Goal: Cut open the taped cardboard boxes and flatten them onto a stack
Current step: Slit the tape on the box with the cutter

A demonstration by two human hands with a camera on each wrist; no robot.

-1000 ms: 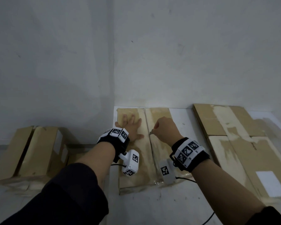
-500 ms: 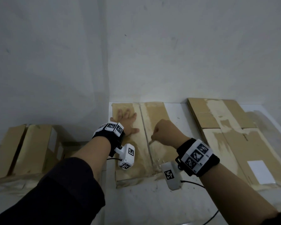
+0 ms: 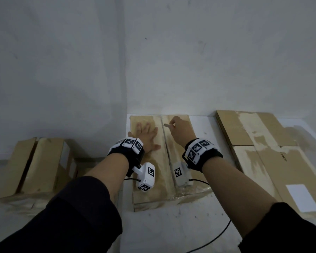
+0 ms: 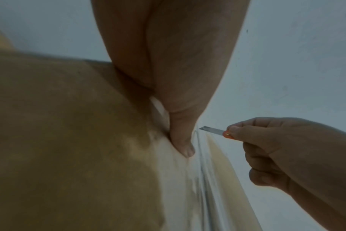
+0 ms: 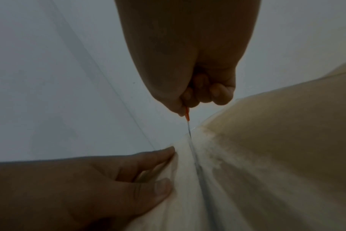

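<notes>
On the white table (image 3: 171, 225) a taped box (image 3: 153, 194) lies flat in the middle, its top flaps closed under glossy tape with the seam (image 3: 167, 152) running near to far; what it holds cannot be seen. The left hand (image 3: 146, 136) lies palm-down on the left flap, fingers (image 5: 148, 157) straight and spread, thumb beside the seam. The right hand (image 3: 181, 131) is curled round a small orange-handled knife (image 4: 215, 131), pinched between thumb and forefinger, the blade pointing left at the far end of the seam. Half a second ago that hand was lower down the seam, near the box's middle; now it is at the far edge by the wall (image 3: 208, 61), while the left hand has stayed pressed on the flap. To the right, flattened boxes (image 3: 263, 152) lie stacked. At the left, off the table, another box (image 3: 35, 165) stands with a gap between its top flaps.
</notes>
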